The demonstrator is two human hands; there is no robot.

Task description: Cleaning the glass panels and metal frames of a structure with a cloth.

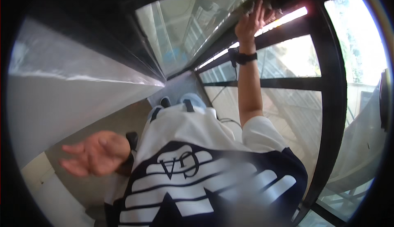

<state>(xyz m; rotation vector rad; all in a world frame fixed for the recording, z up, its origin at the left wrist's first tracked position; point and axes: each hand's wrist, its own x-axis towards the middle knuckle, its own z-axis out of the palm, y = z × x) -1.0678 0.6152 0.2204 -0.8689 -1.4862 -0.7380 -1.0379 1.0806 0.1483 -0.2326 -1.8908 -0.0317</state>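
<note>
My left hand (pixel 95 153) hangs at my side with the palm turned up, its fingers loosely curled and apart, and nothing in it. It is slightly blurred. My right arm is stretched forward and up, and my right hand (pixel 255 21) is at a dark window or door frame (pixel 289 33), near a narrow strip of bright light. Its fingers are extended and apart, and I see nothing held. Whether the fingertips touch the dark surface is hard to tell. A black strap (pixel 243 57) circles my right wrist.
A glass pane (pixel 178 21) with reflections stands in front. Dark-framed windows (pixel 286 57) run along my right, with bright daylight beyond. A pale wall or panel (pixel 77 107) rises on my left. My shoe (pixel 165 101) stands on a grey floor (pixel 181 85).
</note>
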